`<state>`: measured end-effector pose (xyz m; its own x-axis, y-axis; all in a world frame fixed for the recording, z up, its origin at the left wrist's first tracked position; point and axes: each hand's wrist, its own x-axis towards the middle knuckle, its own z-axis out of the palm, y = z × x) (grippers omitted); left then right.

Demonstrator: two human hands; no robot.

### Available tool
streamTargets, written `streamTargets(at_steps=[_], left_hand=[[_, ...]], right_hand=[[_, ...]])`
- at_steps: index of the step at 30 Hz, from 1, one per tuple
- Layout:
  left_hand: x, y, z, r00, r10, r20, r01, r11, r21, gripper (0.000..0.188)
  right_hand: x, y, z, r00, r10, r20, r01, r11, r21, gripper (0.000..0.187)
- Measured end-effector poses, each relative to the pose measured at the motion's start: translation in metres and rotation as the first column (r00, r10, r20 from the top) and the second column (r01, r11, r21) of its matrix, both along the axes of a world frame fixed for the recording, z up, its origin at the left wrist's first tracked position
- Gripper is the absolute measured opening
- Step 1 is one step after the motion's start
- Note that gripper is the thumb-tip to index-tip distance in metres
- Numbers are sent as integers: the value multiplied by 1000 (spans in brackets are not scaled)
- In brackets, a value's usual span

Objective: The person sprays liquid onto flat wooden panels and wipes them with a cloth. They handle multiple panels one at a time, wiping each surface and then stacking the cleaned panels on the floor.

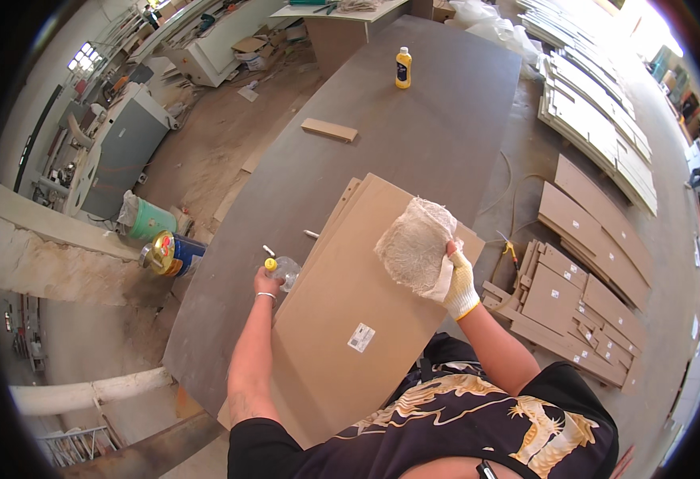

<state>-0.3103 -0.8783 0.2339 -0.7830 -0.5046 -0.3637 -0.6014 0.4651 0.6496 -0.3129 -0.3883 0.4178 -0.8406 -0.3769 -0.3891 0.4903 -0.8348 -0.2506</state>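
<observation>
My bare left hand [265, 283] is closed round a clear plastic bottle [288, 271] with a yellow cap, at the left edge of a stack of brown boards. My right hand [460, 283], in a white knitted glove with the fingertips bare, grips a pale, fuzzy cloth [415, 249] above the boards. The top brown board [342, 295] has a white printed label [361, 337] near its middle. Beside the stack lie two small white stick-like pieces, one a marker-like stick [311, 234] touching near the boards' edge.
The boards lie on a large dark table [414, 136]. Farther off on it are a wood strip [329, 130] and a yellow bottle [403, 68]. Left on the floor stand a blue can [182, 255] and a green bucket [152, 219]. Stacked panels [573, 303] lie on the right.
</observation>
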Motion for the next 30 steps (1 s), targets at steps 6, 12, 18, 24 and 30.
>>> streamTargets(at_steps=[6,12,18,24,30], left_hand=[[58,-54,-23,974,80,211,-55,991,-121,63],[93,-43,68,858,195,476,-138,979,-152,52],[140,163,215,701,527,-480,290,404,867,61],[140,266,235,494,843,-211,438,-32,898,69],[150,287,252,490,837,-245,556,-84,827,67]], right_hand=[[-3,5,-14,983,171,69,-178,978,105,46],[-26,-3,19,981,152,-118,-107,940,323,40],[-18,-35,110,320,655,-685,171,671,721,53],[8,-20,95,-37,833,-552,608,457,649,91],[65,-11,13,663,626,-410,-685,729,6,108]])
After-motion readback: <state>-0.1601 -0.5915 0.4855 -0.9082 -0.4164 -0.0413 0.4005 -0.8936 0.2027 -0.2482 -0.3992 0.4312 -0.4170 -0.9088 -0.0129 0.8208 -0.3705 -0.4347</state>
